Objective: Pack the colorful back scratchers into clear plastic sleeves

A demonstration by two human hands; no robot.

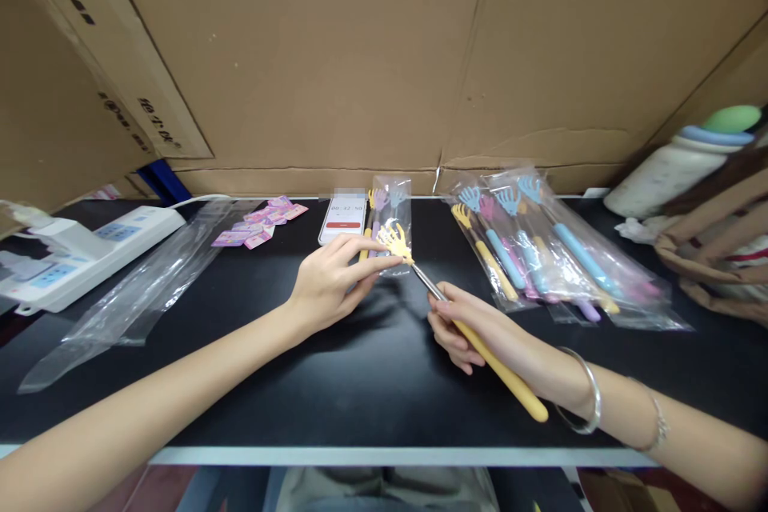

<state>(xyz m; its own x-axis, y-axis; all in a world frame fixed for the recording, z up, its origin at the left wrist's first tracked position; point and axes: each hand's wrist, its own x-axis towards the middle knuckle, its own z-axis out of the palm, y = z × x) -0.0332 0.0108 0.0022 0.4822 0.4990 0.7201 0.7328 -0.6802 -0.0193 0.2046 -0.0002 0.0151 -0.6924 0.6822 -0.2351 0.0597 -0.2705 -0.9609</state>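
Observation:
My right hand (480, 330) grips a yellow telescopic back scratcher (501, 372) by its yellow handle, the metal rod pointing up-left. My left hand (333, 276) pinches the scratcher's yellow hand-shaped head (396, 241) between thumb and fingers. Just behind the head lies a small clear bag (393, 208) holding more scratchers. Both hands hover over the black table (336, 384).
A pile of bagged scratchers in blue, pink and yellow (540, 256) lies right of centre. A phone showing a timer (343, 218), pink labels (264, 224), empty clear bags (138, 288) and a white power strip (78, 252) sit at left. Cardboard walls stand behind; a bottle (672, 168) and a bag (720, 248) at right.

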